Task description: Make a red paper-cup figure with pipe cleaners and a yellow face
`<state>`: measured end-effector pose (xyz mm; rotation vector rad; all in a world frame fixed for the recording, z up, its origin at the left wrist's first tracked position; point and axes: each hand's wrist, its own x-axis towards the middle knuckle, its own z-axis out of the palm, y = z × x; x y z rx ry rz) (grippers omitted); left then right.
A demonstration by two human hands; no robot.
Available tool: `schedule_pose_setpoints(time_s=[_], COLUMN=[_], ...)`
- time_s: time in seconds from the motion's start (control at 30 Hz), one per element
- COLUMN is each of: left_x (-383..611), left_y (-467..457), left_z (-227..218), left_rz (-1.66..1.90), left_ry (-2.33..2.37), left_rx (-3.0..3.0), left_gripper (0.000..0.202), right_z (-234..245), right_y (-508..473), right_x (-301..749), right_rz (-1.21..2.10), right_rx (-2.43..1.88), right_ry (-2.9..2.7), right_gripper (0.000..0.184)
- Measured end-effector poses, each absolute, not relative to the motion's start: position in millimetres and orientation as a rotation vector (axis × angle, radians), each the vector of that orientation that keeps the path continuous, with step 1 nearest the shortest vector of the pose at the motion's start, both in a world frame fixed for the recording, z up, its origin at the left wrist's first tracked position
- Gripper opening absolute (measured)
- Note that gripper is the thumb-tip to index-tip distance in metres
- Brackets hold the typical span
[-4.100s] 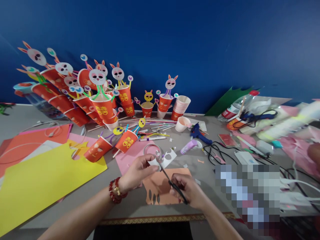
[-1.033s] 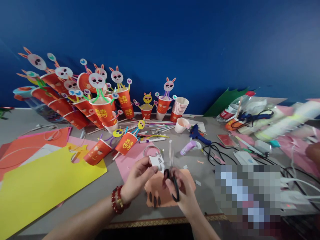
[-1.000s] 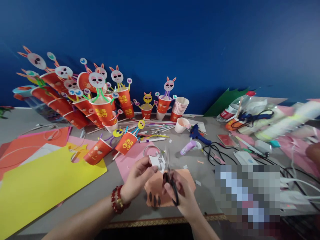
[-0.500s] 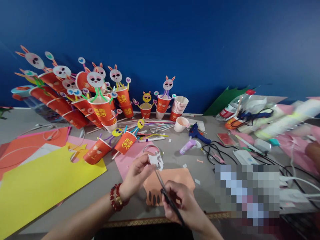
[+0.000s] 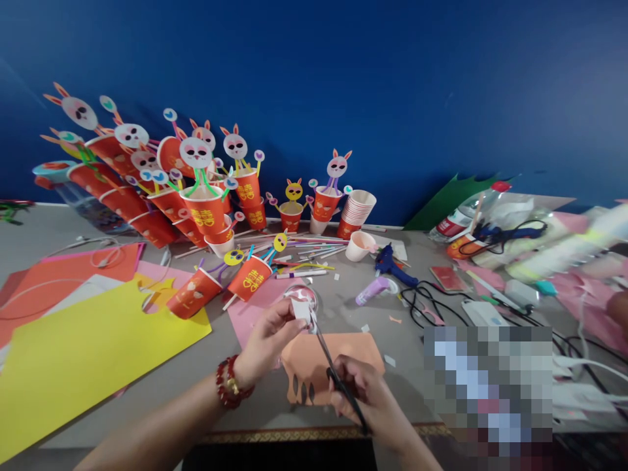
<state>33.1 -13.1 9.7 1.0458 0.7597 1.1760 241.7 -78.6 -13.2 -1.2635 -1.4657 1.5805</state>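
Between the thumb and fingers of my left hand (image 5: 269,337) is a small piece of white paper (image 5: 301,311). My right hand (image 5: 360,392) grips a pair of black-handled scissors (image 5: 326,353), whose blade tips meet the paper's right edge. Below both hands lies an orange sheet of paper (image 5: 350,350) with several dark leaf-shaped marks or holes along its lower left. A roll of clear tape (image 5: 309,292) sits just behind the white paper, partly hidden by it.
Red paper cups (image 5: 206,212) with rabbit faces crowd the back left. Yellow paper (image 5: 108,353) covers the left side. A blue glue gun (image 5: 390,265), a purple glue stick (image 5: 371,291) and black cables (image 5: 426,301) lie right of centre. Another person's hand (image 5: 619,311) shows at the far right.
The scissors' tips have risen to the white paper's right edge, and my right hand has shifted slightly right. The whole view has also drifted a little.
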Motion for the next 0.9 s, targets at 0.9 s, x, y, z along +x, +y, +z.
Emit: schedule_pose_setpoints(time_s=[0.9], left_x=[37], left_y=[-15], left_z=[12], left_rz=[1.105], left_ry=[0.784], left_rx=[1.073], left_gripper=[0.022], right_z=[5], right_y=[-71], right_x=[233], right_rz=[1.784], right_rx=[-1.021], right_ry=[-1.392], right_gripper=[0.053])
